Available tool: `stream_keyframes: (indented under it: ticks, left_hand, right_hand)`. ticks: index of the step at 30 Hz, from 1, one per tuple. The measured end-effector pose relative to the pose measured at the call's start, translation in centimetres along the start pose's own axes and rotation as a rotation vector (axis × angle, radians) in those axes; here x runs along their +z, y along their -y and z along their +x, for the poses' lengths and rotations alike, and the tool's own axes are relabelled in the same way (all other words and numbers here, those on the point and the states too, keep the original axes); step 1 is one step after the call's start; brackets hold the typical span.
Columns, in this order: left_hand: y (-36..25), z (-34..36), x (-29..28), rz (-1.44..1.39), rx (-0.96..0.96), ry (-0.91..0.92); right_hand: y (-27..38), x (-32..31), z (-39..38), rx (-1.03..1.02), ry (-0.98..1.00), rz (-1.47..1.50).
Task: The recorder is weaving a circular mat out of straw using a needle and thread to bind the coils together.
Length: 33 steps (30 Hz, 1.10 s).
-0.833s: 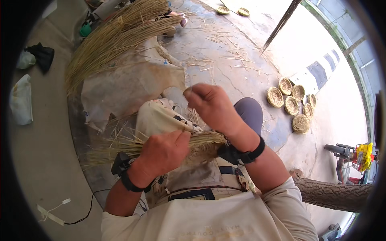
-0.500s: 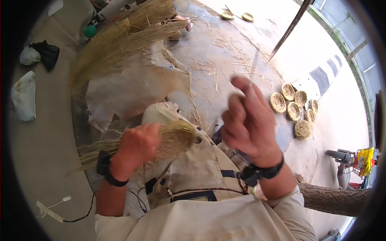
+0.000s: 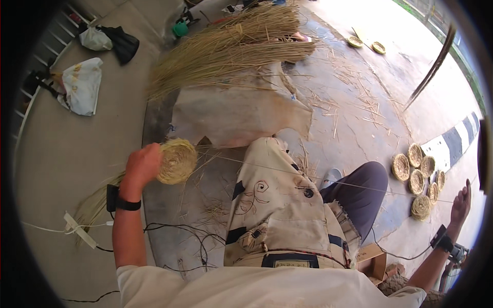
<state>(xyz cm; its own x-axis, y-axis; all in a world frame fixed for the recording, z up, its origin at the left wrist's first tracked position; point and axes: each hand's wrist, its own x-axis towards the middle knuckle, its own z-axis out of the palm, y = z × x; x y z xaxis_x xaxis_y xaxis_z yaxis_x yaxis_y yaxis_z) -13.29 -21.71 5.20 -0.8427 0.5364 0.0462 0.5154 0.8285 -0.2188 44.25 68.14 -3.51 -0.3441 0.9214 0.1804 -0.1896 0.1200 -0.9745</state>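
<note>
My left hand, closed, grips the rim of a small round straw basket out to the left. Loose straw ends trail from under this hand toward the lower left. A thin thread stretches nearly straight from the basket across my lap to the far right. At its other end my right hand is held well out to the side, its fingers together on the thread. A patched beige apron covers my lap.
A big bundle of long straw lies ahead on a worn cloth sheet. Several small straw baskets sit at the right, near a striped black-and-white block. Cables run along the floor at the left; white bags lie beyond.
My right hand has swung from above my lap far out to the right, drawing out the thread. My left hand has moved the basket off my lap to the left, and the view has shifted.
</note>
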Motion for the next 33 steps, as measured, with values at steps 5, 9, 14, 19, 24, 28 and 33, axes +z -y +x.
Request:
stream_keyframes:
  ticks: [5, 9, 14, 19, 24, 28, 33]
  left_hand:
    - [-3.4, -0.8, -2.8, 0.052, 0.035, 0.035]
    - [1.4, 0.2, 5.0, 0.084, -0.092, 0.109]
    - [0.6, -1.9, 0.5, 0.135, -0.032, 0.153]
    - [-16.0, 1.5, -2.0, -0.279, 0.326, 0.094]
    - [-26.6, 1.8, -3.1, -0.671, 0.702, 0.157]
    - [-27.5, 2.2, -3.1, -0.663, 0.58, 0.23]
    - [-28.0, 1.6, 0.0, -0.736, 0.654, 0.131]
  right_hand:
    - [-4.6, -2.0, 5.3, 0.101, -0.221, 0.35]
    - [-0.3, -18.8, 11.5, 0.072, -0.079, 0.451]
    - [2.2, -2.3, 3.5, 0.005, -0.437, -0.069]
    - [4.9, 24.8, -12.0, -0.282, 0.25, -0.695]
    - [1.3, 45.8, -26.4, -0.481, 1.162, 0.003]
    - [-4.5, 44.4, -26.7, 0.546, 1.293, -0.013]
    - [-5.8, 36.2, -24.5, 0.373, 1.583, -0.26]
